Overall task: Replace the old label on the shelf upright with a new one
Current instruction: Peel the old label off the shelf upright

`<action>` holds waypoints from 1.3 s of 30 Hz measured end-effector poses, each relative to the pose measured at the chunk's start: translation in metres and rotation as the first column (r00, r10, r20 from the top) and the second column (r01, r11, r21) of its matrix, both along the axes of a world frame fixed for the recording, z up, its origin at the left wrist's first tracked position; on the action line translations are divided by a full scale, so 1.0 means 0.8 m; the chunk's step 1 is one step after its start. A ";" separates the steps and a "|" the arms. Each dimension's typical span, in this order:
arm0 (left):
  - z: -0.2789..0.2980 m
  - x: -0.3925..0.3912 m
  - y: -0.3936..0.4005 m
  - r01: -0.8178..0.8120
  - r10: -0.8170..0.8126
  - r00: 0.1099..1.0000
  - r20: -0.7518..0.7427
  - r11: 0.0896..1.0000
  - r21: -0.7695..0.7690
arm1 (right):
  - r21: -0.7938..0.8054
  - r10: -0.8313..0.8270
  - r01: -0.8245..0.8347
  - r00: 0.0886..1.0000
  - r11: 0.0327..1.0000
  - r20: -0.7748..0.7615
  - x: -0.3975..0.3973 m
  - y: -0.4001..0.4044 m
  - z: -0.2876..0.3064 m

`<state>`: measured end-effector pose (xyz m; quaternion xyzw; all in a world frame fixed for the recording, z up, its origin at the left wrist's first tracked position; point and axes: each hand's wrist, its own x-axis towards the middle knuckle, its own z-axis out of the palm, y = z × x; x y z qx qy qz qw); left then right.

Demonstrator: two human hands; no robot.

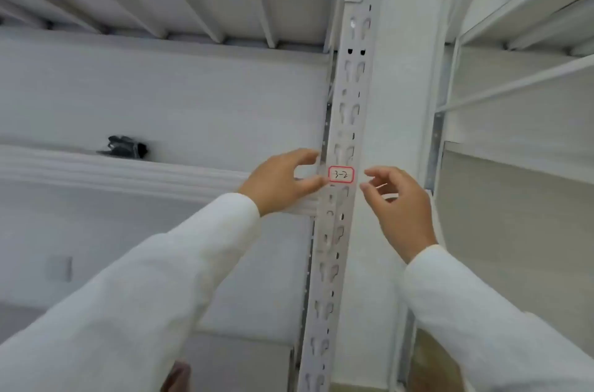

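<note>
Red-bordered label (341,174) reading "3-2", stuck on the front of the perforated white shelf upright (348,93), right about level with the shelf edge (128,173) on its left. Left hand (283,181) just beside the label's left edge, thumb tip touching or nearly touching it, grip spread apart, clamped on nothing. Right hand (398,202) near the label's right side but clear of it, grip also apart, fingers loosely curled. White sleeves on both arms. Small dark bundle (123,146) sitting further left on the shelf, too blurry to identify.
</note>
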<state>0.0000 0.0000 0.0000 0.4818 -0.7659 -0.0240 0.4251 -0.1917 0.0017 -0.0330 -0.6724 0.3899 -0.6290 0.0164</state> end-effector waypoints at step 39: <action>0.010 -0.036 -0.022 -0.017 0.041 0.984 -0.175 0.991 0.135 | -0.066 -0.314 0.308 0.922 0.949 -0.225 0.031 -0.002 -0.006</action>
